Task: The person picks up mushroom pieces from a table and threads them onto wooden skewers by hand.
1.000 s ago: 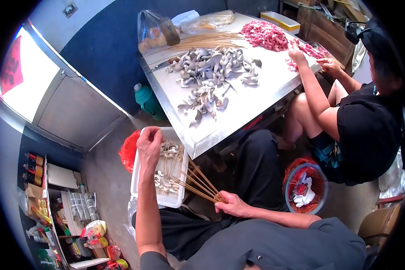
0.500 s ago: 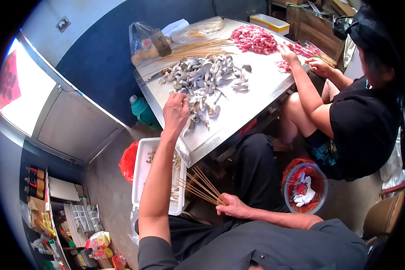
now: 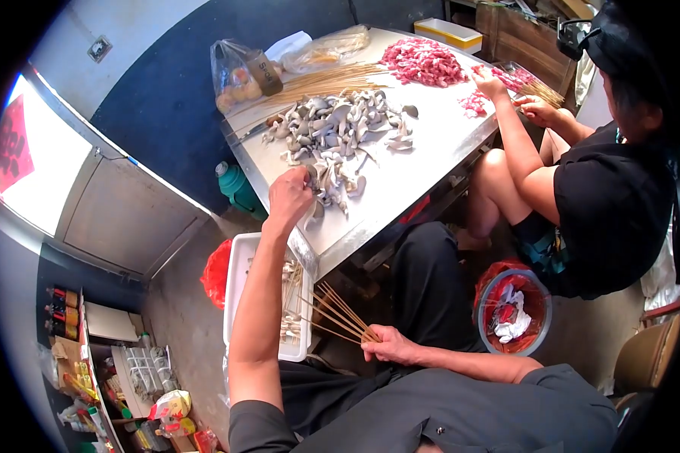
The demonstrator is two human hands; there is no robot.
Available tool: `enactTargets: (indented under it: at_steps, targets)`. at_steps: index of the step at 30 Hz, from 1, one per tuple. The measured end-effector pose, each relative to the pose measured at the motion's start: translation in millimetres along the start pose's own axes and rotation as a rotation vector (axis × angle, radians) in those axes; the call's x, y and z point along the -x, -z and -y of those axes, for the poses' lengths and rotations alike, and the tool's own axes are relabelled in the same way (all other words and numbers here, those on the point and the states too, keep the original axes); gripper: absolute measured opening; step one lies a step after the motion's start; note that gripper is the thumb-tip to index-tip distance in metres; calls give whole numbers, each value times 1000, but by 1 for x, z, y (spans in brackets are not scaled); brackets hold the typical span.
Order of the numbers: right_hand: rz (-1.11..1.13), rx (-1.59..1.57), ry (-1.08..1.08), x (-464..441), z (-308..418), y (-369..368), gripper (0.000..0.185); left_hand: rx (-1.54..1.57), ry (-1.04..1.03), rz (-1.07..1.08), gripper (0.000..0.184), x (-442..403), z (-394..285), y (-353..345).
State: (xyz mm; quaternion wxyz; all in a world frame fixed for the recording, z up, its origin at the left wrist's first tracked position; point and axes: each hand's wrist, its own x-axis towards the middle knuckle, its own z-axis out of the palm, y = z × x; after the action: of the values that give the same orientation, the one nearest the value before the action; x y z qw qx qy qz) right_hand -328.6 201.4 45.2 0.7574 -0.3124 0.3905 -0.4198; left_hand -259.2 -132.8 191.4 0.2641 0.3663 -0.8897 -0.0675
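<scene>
Grey oyster mushrooms [image 3: 340,124] are heaped on the metal-edged table [image 3: 431,124]. At the heap's near left edge is my left hand [image 3: 290,198], its fingers curled together on a mushroom that they partly hide. Low in front of my body, my right hand [image 3: 391,346] is closed around a fan of thin bamboo skewers [image 3: 338,313], tips pointing up and left. Beneath my left forearm a white tray [image 3: 236,279] holds skewers with pale pieces on them, partly covered by the arm.
Across the table a co-worker [image 3: 604,181] handles skewers beside chopped pink meat [image 3: 423,60]. Loose skewers [image 3: 325,79] and a plastic bag [image 3: 238,79] lie at the back. A lined bin [image 3: 540,332] stands right, a teal flask [image 3: 238,185] left, near a red bag [image 3: 217,273].
My left hand has drawn slightly toward me along the mushroom heap's edge, its fingers still curled. My right hand keeps the skewers in nearly the same place. The view has shifted a little.
</scene>
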Motion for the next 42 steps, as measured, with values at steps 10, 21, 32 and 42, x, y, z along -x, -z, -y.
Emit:
enactTargets:
  at_steps: [10, 21, 32, 42]
  targets:
    - [-8, -6, -4, 1, 4, -2, 14, 187, -27, -3, 11, 3, -18, 10]
    - [-15, 21, -6, -1, 1, -2, 13, 102, 213, 83, 21, -2, -30, -3]
    - [-9, 23, -1, 0, 0, -1, 12, 318, 353, -72, 19, 2, -20, 17]
    - [9, 44, 29, 8, 9, -6, 14, 1282, 606, 2, 13, 30, -17, 43]
